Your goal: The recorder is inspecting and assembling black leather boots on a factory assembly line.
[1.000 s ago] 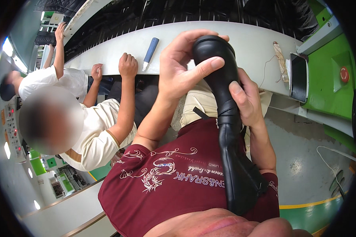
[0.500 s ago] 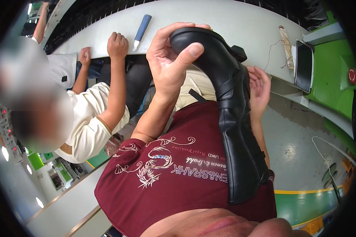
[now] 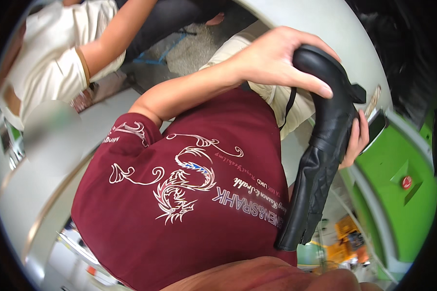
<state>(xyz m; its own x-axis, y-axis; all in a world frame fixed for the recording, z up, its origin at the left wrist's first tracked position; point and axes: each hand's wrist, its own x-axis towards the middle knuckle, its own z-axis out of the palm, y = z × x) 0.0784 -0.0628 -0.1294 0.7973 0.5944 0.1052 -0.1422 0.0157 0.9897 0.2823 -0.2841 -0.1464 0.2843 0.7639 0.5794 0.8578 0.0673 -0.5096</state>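
A tall black leather boot (image 3: 328, 128) lies slantwise in front of my right side, toe at the top and shaft opening down against my dark red shirt. Wrapped round its toe is my left hand (image 3: 289, 60), thumb on the upper and fingers over the sole's far edge. My right hand (image 3: 357, 140) is on the other side of the boot, its fingers against the ankle just below the heel (image 3: 358, 93). Most of that palm and the thumb are hidden behind the leather.
A pale worktable (image 3: 364, 53) curves past the boot's toe. At the right stands a green machine panel (image 3: 393, 208) with a red button (image 3: 406, 182). A co-worker in a cream shirt (image 3: 58, 53) sits at the upper left, one arm (image 3: 119, 41) stretched toward the table.
My view has turned, so the boot and both hands appear farther right. The right hand's fingers now lie against the ankle. The blue-handled tool on the table has left the view.
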